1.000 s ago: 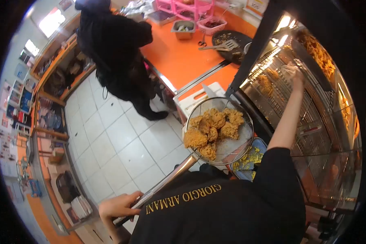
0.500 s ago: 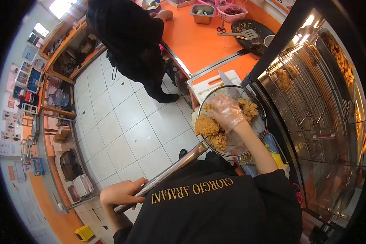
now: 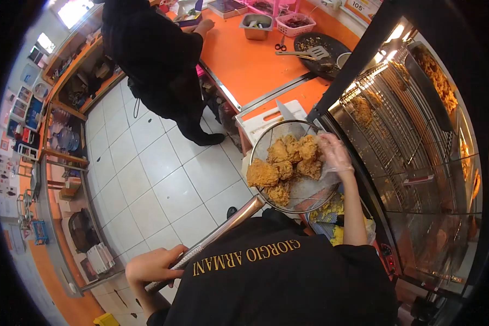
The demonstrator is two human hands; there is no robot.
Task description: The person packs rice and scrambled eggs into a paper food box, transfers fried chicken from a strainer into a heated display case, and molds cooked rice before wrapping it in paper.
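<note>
My left hand grasps the handle of one strainer, which holds at least six fried chicken pieces. My gloved right hand is beside the rightmost; I cannot tell whether it grips. Beyond lies one cutting board with one knife. Unlike a second ago, my right hand is out of the warming cabinet.

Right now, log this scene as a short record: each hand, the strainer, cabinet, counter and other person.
left hand: wrapped around the strainer's handle
right hand: in a clear glove, beside the fried chicken; grip unclear
strainer: holds several chicken pieces
cabinet: chicken on wire racks
counter: black pan, spatula across it
other person: dark clothes, standing beside counter
</note>
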